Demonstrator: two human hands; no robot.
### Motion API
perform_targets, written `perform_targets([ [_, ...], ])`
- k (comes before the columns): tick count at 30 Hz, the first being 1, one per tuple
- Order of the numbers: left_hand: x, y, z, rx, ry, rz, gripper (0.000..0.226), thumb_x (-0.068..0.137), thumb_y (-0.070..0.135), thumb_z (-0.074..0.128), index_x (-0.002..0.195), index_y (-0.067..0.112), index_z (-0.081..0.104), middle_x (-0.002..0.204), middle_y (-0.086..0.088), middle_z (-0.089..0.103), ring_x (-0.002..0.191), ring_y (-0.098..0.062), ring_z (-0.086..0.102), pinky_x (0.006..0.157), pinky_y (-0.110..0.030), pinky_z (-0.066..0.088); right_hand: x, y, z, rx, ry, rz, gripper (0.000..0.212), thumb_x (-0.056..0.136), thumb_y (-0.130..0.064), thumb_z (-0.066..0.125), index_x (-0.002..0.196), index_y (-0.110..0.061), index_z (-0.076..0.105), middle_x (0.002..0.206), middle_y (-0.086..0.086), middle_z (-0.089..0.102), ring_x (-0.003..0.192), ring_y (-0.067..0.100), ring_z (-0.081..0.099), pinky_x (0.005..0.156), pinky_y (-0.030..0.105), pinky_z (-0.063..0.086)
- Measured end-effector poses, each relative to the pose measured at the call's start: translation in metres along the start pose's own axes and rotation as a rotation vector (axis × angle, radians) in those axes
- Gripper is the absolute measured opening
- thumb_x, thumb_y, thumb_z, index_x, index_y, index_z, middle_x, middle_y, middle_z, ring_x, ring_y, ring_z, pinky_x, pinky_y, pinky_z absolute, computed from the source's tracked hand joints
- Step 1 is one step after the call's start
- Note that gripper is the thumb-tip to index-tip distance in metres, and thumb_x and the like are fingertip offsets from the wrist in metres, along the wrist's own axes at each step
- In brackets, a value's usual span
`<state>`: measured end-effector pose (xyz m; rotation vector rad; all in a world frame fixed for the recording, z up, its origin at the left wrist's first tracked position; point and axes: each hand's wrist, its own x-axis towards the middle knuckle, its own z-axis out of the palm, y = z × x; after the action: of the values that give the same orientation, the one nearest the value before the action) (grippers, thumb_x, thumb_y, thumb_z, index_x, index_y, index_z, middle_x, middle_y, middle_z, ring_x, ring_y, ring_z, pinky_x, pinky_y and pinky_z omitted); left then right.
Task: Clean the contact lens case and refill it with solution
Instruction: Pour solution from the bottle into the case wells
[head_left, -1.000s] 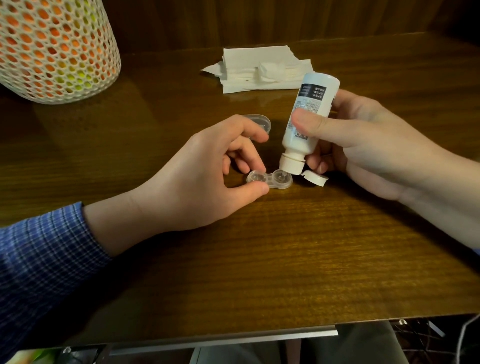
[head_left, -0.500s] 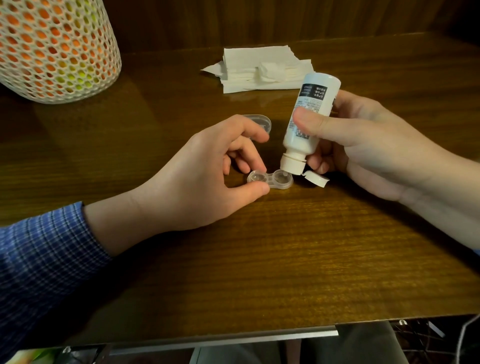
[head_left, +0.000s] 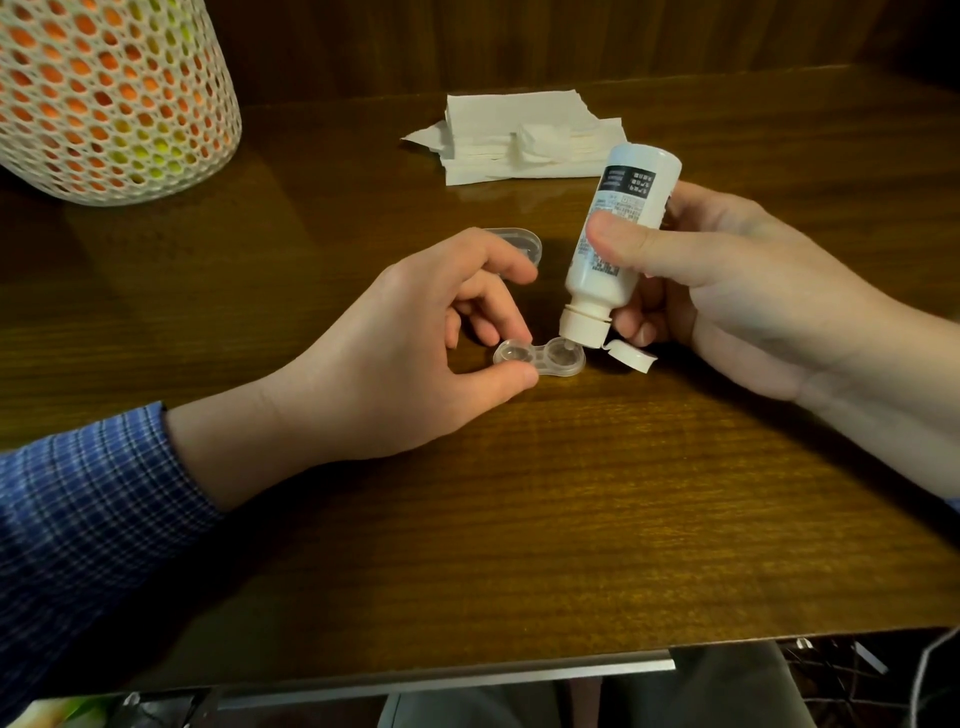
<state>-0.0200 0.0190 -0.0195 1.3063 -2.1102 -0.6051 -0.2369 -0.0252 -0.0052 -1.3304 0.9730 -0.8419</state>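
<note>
Lens case on counter, left hand pinching its left well. Right hand grips inverted solution bottle, nozzle over right well, barely shifted from a second ago; filling likely ongoing, left well next.

2 hands, 1 solution bottle, 1 lens case with 2 wells, 1 clear lid, 1 tissue stack, 1 mesh basket.
</note>
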Motion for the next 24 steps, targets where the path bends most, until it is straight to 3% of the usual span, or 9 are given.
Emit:
perform_targets([
  [24, -0.0003, 0.0014, -0.0005, -0.008, 0.002, -0.019, 0.059, 0.08, 0.029, 0.084, 0.131, 0.017, 0.056, 0.096, 0.012, 0.074, 0.091, -0.008, 0.07, 0.068, -0.021, 0.055, 0.0018, -0.0008, 0.0014, 0.032, 0.05, 0.047, 0.048, 0.069, -0.042, 0.077, 0.112, -0.021, 0.069, 0.078, -0.002, 0.076, 0.055, 0.01, 0.061, 0.047, 0.02, 0.049],
])
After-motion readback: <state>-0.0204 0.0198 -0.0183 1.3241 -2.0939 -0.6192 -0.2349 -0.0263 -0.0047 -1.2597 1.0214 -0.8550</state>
